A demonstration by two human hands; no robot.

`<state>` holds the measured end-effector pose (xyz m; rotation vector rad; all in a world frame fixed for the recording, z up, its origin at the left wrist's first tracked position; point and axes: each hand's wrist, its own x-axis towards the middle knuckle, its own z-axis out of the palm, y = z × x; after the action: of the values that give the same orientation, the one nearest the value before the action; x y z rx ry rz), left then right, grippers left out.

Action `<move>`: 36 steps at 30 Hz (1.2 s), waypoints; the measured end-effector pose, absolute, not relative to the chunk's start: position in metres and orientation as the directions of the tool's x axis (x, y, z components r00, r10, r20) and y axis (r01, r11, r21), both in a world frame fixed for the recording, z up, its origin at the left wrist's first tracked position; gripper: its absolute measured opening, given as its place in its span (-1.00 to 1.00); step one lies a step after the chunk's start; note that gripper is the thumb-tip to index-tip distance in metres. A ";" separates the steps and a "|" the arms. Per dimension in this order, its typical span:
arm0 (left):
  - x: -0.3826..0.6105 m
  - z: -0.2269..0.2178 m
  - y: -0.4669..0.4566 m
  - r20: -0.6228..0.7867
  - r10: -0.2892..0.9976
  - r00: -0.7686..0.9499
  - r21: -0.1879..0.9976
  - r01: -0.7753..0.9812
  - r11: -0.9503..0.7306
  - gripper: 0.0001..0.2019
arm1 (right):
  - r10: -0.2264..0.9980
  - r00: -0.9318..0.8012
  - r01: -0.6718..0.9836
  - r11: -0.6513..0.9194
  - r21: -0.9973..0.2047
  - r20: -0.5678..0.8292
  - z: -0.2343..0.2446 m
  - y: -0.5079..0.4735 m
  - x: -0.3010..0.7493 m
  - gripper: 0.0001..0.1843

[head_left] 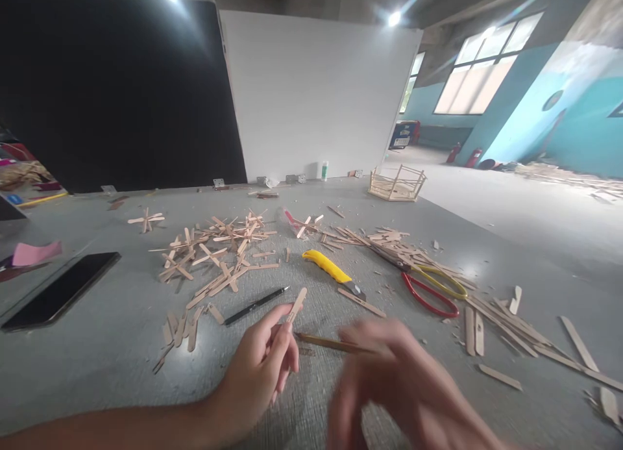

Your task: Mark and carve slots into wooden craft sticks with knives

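My left hand [267, 356] is closed round a wooden craft stick [297, 304], whose rounded end points up and away from me. My right hand [389, 378], smeared by motion, grips a slim brown stick-like tool [331, 343]. That tool's far tip reaches the left fingers near the base of the craft stick; whether it touches is unclear. Just beyond the left hand lies a black pen [257, 305]. A yellow utility knife [328, 267] rests farther out, its dark end close to a loose craft stick [363, 302].
Scissors with red and yellow handles [431, 292] lie among scattered sticks on the right. Crossed stick pieces [209, 252] cover the middle left. A phone [63, 287] is at far left. A stick-built frame [398, 183] stands at the back, right of a small glue tube [324, 171].
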<state>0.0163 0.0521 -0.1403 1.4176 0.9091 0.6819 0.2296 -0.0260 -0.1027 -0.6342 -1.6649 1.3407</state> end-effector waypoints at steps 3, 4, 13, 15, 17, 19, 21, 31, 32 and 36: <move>0.016 -0.139 0.052 -0.119 0.853 0.508 0.989 0.134 0.059 -0.41 | 0.923 -0.376 -0.580 -0.169 -0.797 0.078 -0.089 0.005 0.230 -0.39; 0.016 -0.139 0.052 -0.120 0.854 0.506 0.989 0.141 0.055 -0.40 | 0.920 -0.391 -0.623 -0.256 -0.739 0.011 -0.089 0.016 0.234 -0.36; 0.013 -0.142 0.052 -0.166 0.853 0.495 0.982 0.164 0.096 -0.37 | 0.939 -0.289 -0.559 -0.322 -0.764 -0.184 -0.113 0.038 0.258 -0.31; 0.013 -0.142 0.052 -0.182 0.853 0.489 0.979 0.167 0.113 -0.35 | 0.939 -0.290 -0.548 -0.322 -0.772 -0.185 -0.114 0.037 0.259 -0.32; 0.012 -0.141 0.052 -0.185 0.855 0.485 0.979 0.165 0.119 -0.33 | 0.931 -0.319 -0.531 -0.331 -0.780 -0.178 -0.115 0.038 0.260 -0.26; 0.012 -0.141 0.051 -0.186 0.855 0.484 0.979 0.163 0.121 -0.32 | 0.925 -0.342 -0.515 -0.332 -0.790 -0.165 -0.115 0.041 0.261 -0.20; 0.011 -0.141 0.052 -0.187 0.855 0.485 0.979 0.164 0.121 -0.33 | 0.929 -0.337 -0.510 -0.315 -0.800 -0.150 -0.116 0.044 0.262 -0.18; 0.013 -0.144 0.053 -0.167 0.857 0.488 0.983 0.149 0.106 -0.35 | 0.969 -0.239 -0.387 -0.151 -0.909 -0.059 -0.130 0.045 0.260 -0.24; 0.012 -0.144 0.053 -0.172 0.855 0.490 0.982 0.149 0.112 -0.35 | 0.969 -0.241 -0.367 -0.147 -0.919 -0.059 -0.133 0.045 0.260 -0.24; 0.011 -0.143 0.052 -0.188 0.851 0.490 0.980 0.150 0.130 -0.35 | 0.972 -0.229 -0.281 -0.125 -0.952 -0.060 -0.140 0.048 0.260 -0.28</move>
<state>0.0114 0.0516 -0.1432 1.3699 0.9638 0.6455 0.2598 0.0482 -0.1398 -0.9380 -1.0895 1.5645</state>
